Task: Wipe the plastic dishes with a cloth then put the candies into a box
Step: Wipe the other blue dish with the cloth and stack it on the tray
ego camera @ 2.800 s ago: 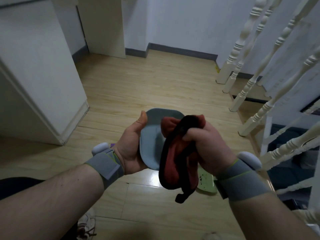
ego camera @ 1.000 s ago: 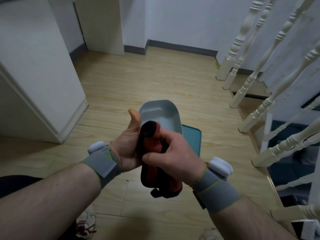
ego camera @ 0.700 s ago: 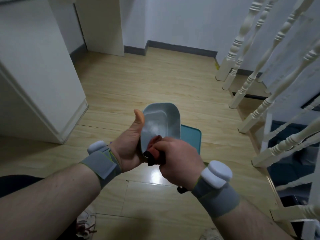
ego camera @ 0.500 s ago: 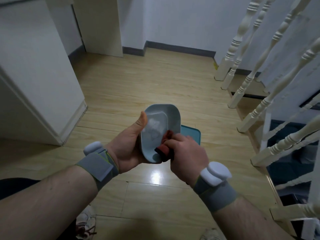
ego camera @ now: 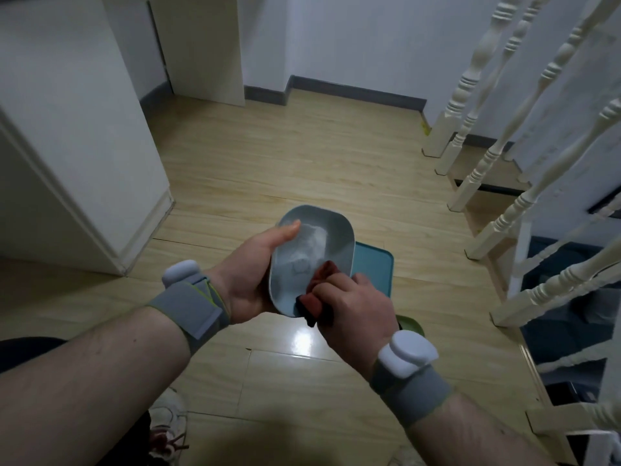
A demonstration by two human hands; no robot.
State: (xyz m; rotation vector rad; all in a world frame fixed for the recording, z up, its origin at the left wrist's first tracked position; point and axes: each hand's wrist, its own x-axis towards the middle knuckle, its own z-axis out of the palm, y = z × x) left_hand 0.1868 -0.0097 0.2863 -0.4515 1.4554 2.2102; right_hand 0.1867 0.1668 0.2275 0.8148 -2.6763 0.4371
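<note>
1. My left hand (ego camera: 250, 280) grips the pale grey rounded plastic dish (ego camera: 311, 257), tilted, above the wooden floor (ego camera: 302, 156).
2. My right hand (ego camera: 356, 307) clutches the red-and-black cloth (ego camera: 317, 302) against its lower inside.
3. No writing is readable.
4. A teal tray (ego camera: 374, 267) lies beneath; white balusters (ego camera: 524, 203) crowd the right.

**Layout around my two hands**

My left hand (ego camera: 250, 280) holds the dish (ego camera: 311, 253) tilted on edge, thumb along its left rim. My right hand (ego camera: 353, 306) lies just right of and below it, pressing the cloth (ego camera: 317, 295) against the dish's lower inner face. Beyond my right hand, on the floor (ego camera: 302, 156), lies a tray (ego camera: 373, 269). A second dish (ego camera: 410, 326) lies beside my right wrist. A shoe (ego camera: 169, 422) lies below my left forearm. The stair balusters (ego camera: 497, 146) stand well right.
</note>
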